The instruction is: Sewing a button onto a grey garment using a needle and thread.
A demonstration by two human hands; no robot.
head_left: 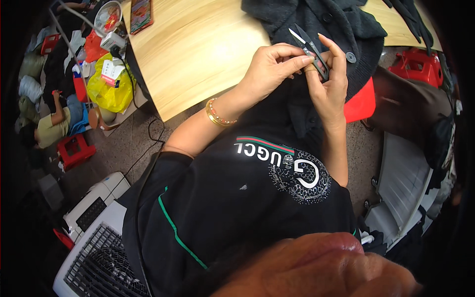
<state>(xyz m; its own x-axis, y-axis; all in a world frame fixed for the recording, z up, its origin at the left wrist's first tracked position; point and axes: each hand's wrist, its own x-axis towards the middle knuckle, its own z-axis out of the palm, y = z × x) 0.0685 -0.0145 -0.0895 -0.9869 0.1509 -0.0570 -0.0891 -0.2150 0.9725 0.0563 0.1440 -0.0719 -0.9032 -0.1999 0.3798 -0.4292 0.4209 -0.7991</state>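
My right hand holds a pair of small thread snips, their pointed blades apart and tilted up to the left. Close beside it, the thumb and fingers of my left hand are pinched together near the snips' handle. Whatever is in that pinch, if anything, is too small to make out. Beneath both hands a dark grey knit garment lies over the table edge and hangs down toward my lap. A round button shows on it to the right of my hand.
The garment lies on a light wooden table, with a phone in a red case at its far left. Left of it are a yellow plastic bag, a red stool and a seated person. A dark cable trails across the floor.
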